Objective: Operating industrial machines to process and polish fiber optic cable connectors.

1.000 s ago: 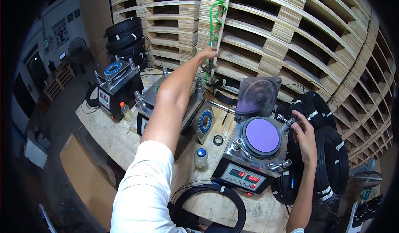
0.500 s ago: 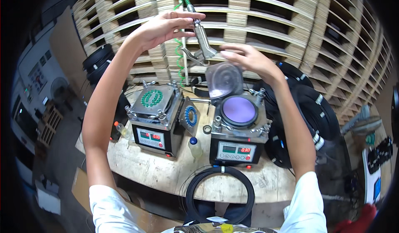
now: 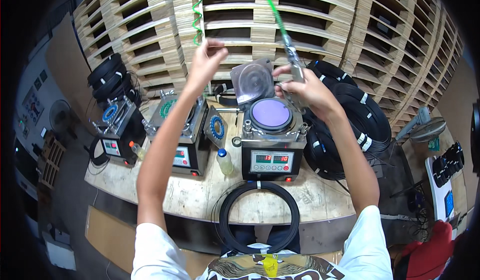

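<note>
My right hand [image 3: 311, 91] is wrapped round a metal air blow gun [image 3: 296, 69], which hangs from a green hose [image 3: 272, 10]. The gun's lower part is partly hidden by my fingers. Just left of and below this hand is a machine with a round purple pad [image 3: 271, 114] on top; its clear lid [image 3: 253, 81] stands tilted up behind the pad. My left hand [image 3: 207, 62] is raised, thumb apart from loosely bent fingers, with nothing visible in it. Behind it are a pale post and a green coiled hose [image 3: 198, 15].
Two similar machines stand to the left, one with a blue bead ring [image 3: 110, 113] and one with green beads [image 3: 167, 108]. A blue-capped bottle [image 3: 225, 163] stands between machines. A black cable coil [image 3: 231, 230] overhangs the table's front edge. More coils [image 3: 357, 122] lie right; pallets [image 3: 320, 5] rise behind.
The blow gun came down to the right and is now in my right hand. My left hand let go of its top and lowered. The purple-pad machine's display lit further.
</note>
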The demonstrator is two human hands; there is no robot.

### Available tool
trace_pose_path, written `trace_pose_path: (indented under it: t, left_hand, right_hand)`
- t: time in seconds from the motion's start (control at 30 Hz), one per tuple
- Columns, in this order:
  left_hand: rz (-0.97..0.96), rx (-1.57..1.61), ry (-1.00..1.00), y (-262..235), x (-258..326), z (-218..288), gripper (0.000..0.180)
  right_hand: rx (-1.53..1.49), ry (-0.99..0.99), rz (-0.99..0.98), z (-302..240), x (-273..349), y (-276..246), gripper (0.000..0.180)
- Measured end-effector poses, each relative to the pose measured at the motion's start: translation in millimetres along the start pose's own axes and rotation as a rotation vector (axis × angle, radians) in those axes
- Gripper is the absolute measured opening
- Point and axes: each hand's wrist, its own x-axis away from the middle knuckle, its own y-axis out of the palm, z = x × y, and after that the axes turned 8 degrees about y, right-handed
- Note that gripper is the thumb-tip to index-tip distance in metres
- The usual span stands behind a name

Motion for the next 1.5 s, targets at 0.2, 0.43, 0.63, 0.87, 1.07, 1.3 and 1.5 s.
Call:
trace_pose_path:
  t: [0.2,0.43,0.63,0.87,1.07,1.3,1.5]
  left_hand:
    - [-0.315,0.029,-0.234,55,62,-122,0.054]
    - [-0.127,-0.035,-0.111,77,83,-139,0.024]
    - [-0.230,-0.247,-0.130,67,84,-139,0.026]
    - [-0.198,-0.255,-0.022,74,86,-128,0.028]
    - [-0.188,-0.164,0.017,69,93,-117,0.041]
    - [-0.165,-0.190,0.036,69,94,-122,0.033]
    - [-0.177,-0.095,-0.067,73,91,-116,0.032]
  right_hand:
    - [-0.043,-0.088,0.247,34,33,44,0.021]
    - [-0.043,-0.191,0.335,40,45,76,0.019]
    - [-0.083,-0.166,0.320,38,67,63,0.024]
    - [0.033,-0.200,0.435,62,66,32,0.024]
    - [-0.075,-0.105,0.295,65,53,38,0.035]
    - [-0.087,-0.206,0.250,45,-5,66,0.037]
    - [-0.085,-0.515,0.446,25,-38,39,0.029]
